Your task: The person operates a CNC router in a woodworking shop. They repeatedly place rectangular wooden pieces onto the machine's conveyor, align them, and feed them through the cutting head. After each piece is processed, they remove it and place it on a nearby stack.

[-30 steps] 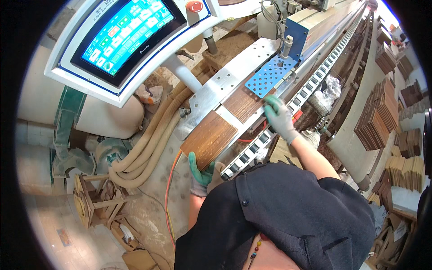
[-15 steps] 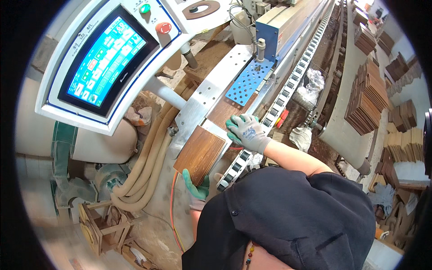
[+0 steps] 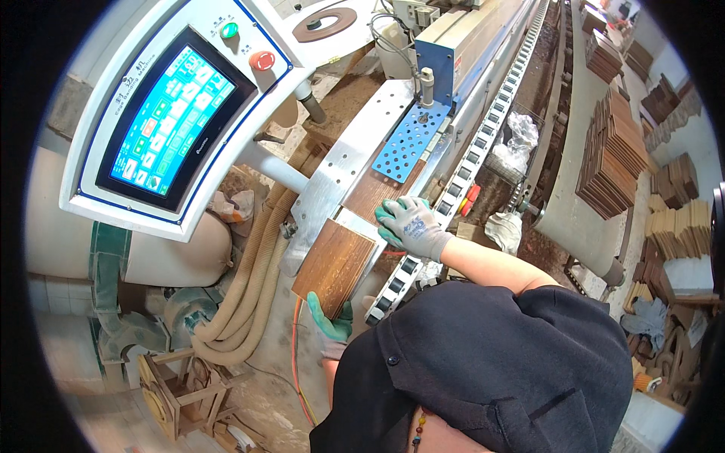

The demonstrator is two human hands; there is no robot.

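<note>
Two brown wood-grain panels lie in line along the metal bed of a machine with a touchscreen. My left hand (image 3: 330,321), in a grey glove with green palm and fingers, is closed on the near corner of the nearer wood panel (image 3: 334,260), which looks like a small stack. Its thumb lies along the side edge, and the other fingers are partly hidden below. My right hand (image 3: 411,228), gloved alike, is bent over the right edge of the farther wood panel (image 3: 371,189), just short of the blue perforated plate (image 3: 408,143) that covers that panel's far end.
A control panel with a lit screen (image 3: 174,121) juts in at upper left. The roller chain track (image 3: 461,181) runs along the machine's right side. Ribbed hoses (image 3: 253,279) hang on the left. Stacked brown panels (image 3: 608,158) stand on a conveyor at right.
The whole view has shifted slightly. Both hands keep nearly the same places on the two panels, with no visible new grip or release.
</note>
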